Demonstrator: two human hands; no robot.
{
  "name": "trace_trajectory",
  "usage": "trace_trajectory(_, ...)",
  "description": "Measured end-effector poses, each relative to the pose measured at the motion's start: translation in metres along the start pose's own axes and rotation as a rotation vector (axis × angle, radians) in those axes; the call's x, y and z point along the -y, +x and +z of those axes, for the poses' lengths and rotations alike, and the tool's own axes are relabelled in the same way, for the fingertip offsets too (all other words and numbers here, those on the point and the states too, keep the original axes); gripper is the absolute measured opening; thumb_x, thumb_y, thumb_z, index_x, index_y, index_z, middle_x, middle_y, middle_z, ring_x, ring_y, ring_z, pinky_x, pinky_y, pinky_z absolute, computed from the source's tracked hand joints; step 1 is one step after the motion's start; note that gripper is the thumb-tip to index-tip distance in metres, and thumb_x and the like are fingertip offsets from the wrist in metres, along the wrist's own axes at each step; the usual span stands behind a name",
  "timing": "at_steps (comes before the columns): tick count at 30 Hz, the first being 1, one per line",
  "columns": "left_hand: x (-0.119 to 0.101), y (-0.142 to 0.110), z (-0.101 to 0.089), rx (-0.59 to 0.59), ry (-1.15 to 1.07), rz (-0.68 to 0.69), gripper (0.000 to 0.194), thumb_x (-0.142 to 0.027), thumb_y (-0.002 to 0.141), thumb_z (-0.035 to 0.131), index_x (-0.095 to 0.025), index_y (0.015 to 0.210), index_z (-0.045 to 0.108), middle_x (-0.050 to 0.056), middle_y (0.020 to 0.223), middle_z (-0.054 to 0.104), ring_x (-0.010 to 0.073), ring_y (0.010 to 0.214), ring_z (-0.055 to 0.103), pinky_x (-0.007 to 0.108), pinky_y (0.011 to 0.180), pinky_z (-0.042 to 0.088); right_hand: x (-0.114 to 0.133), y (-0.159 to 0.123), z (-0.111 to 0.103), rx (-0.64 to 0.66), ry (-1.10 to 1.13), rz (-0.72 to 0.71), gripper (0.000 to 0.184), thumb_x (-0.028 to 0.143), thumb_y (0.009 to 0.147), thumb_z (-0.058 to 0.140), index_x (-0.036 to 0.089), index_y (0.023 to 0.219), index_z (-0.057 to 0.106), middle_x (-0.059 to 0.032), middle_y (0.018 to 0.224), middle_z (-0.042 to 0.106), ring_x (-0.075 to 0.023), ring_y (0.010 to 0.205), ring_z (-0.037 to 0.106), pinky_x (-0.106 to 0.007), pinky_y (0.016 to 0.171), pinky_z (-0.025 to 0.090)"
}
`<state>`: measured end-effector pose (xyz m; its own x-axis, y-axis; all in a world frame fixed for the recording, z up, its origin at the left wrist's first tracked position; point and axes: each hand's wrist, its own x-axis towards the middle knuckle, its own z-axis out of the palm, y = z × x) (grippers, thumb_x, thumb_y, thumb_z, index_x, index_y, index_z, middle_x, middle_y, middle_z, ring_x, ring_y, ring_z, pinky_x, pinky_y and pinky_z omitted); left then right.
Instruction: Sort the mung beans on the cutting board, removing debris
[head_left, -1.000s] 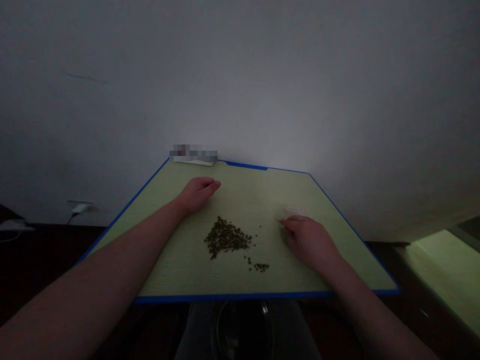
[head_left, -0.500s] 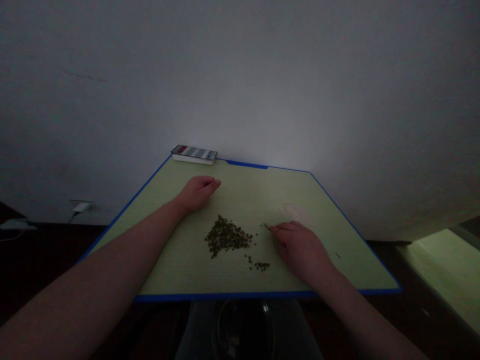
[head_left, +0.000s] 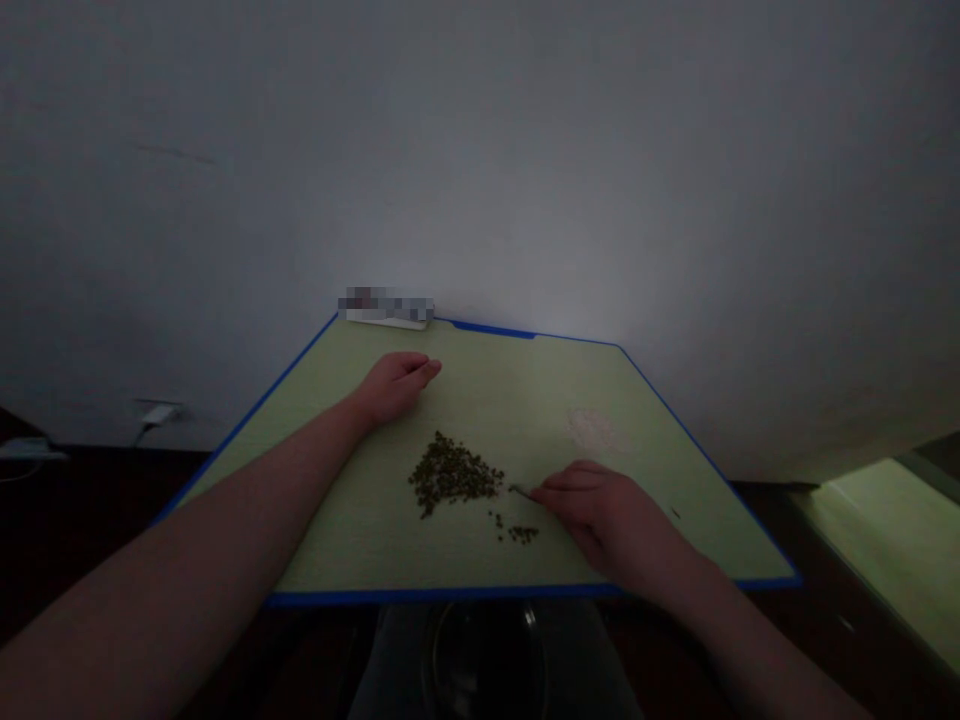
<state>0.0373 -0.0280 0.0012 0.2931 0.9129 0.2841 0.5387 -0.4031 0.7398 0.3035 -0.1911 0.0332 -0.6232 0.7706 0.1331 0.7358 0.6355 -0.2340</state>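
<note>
My right hand (head_left: 607,515) is closed in a pinch on a thin pointed tool (head_left: 522,492), too dim to name exactly. Its tip points left, by a few loose grains at the right edge of a pile of small dark green-brown beans (head_left: 452,474). A smaller scatter of the same beans (head_left: 523,534) lies in front of the hand. My left hand (head_left: 397,385) rests on the table behind the pile, fingers curled and thumb pressed against them; whether anything is inside is hidden.
The pale green table (head_left: 360,555) has blue edging and stands against a wall. A patch of small whitish grains (head_left: 592,428) lies behind my right hand. A white box with a blurred top (head_left: 388,318) sits at the back left corner. Below the front edge is a dark round vessel (head_left: 487,660).
My right hand has moved a little toward me, bringing the tool's tip down and left to the loose beans beside the pile. My left hand has stayed in place.
</note>
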Motion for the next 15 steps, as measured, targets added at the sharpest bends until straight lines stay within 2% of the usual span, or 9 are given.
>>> trace_trajectory(5, -0.0013, -0.0009, -0.0003, -0.003, -0.002, -0.002, 0.041, -0.047, 0.079, 0.04, -0.018, 0.051, 0.034, -0.005, 0.048, 0.028, 0.0082, 0.048, 0.029, 0.024, 0.05, 0.022, 0.0074, -0.0097, -0.0014, 0.025, 0.037, -0.037, 0.038, 0.008, 0.082, 0.044, 0.019, 0.113, 0.062, -0.0068, 0.097, 0.068, -0.0184, 0.088, 0.058, -0.034, 0.079, 0.046)
trace_trajectory(15, -0.0012, -0.0014, -0.0008, -0.01, -0.011, 0.003, 0.042, -0.048, 0.079, 0.04, -0.018, 0.051, 0.035, -0.005, 0.048, 0.028, 0.0085, 0.048, 0.029, 0.025, 0.049, 0.021, 0.0016, -0.0046, 0.0065, -0.08, 0.046, -0.026, 0.037, 0.009, 0.082, 0.045, 0.018, 0.113, 0.062, -0.0072, 0.096, 0.067, -0.018, 0.086, 0.057, -0.034, 0.077, 0.046)
